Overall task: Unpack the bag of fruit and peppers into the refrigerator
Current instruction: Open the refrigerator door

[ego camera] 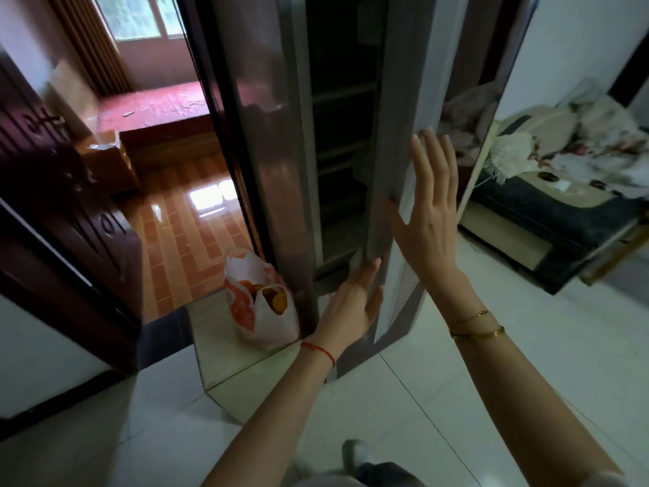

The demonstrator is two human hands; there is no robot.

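My right hand (pixel 426 219) flat on refrigerator door (pixel 397 191) edge, fingers straight; my left hand (pixel 354 304) flat lower down, gripping nothing, steadying door ajar. Plastic bag (pixel 261 304) of fruit on floor, left of refrigerator (pixel 267 135), not yet unpacked.

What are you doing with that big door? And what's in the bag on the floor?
A person stands at the refrigerator with its door partly open. The right hand lies flat against the door's outer face, and the left hand touches the door's lower edge with straight fingers. The plastic bag sits on the floor beside the refrigerator, with orange fruit showing at its mouth. The dim shelves show nothing from the bag, so unpacking does not appear to have started.
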